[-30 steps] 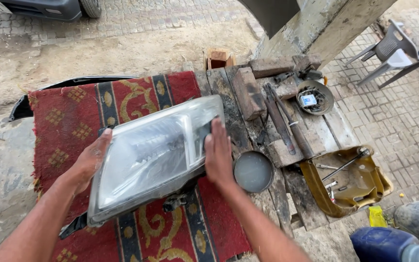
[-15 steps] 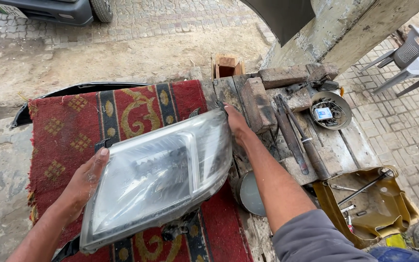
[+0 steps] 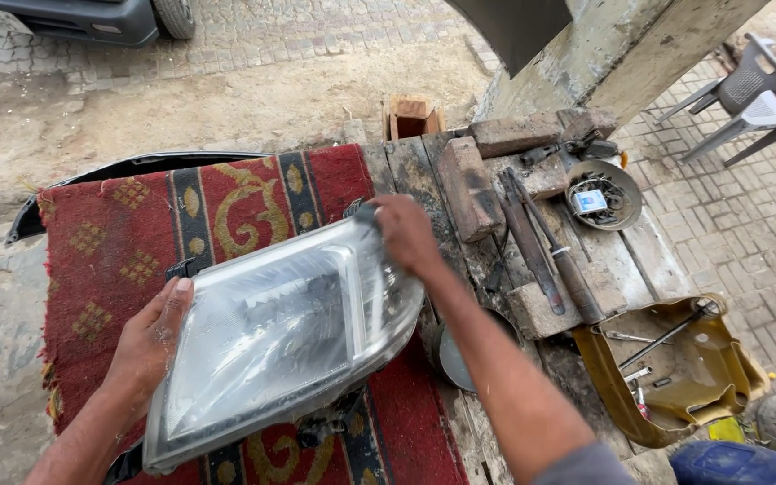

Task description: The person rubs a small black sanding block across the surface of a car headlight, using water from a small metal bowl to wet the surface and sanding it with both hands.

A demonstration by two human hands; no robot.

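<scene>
Down on the table point(image 3: 424, 171), lying lens-up across a red patterned rug point(image 3: 136, 242): a car headlight point(image 3: 280, 341), clear cover facing the camera, tilted slightly with its far corner raised. Steadying it from the near left edge, the left hand point(image 3: 150, 346), palm pressed flat against the side of the housing, fingers point(image 3: 172, 310) stretched out and loosely spread, clamped round nothing. Reaching over to the far upper corner, the right hand point(image 3: 406, 233), fingers curled down onto the lens edge there, seemingly with a bit of dark material under them, though hard telling whether pinching it or just pressing. Peeking out beside the right forearm, just under the headlight's right end, a round grey bowl point(image 3: 455, 359). Lying further right on the bare planks: a couple of bricks point(image 3: 469, 184), long rusty metal tools point(image 3: 541, 247), a small round tin point(image 3: 604, 193) holding odds and ends. Hanging at the table's right edge, a yellow cut-open container point(image 3: 675, 377) holding screwdrivers and small parts. Standing well apart on the paving at the upper right, a grey plastic chair point(image 3: 752, 94).
</scene>
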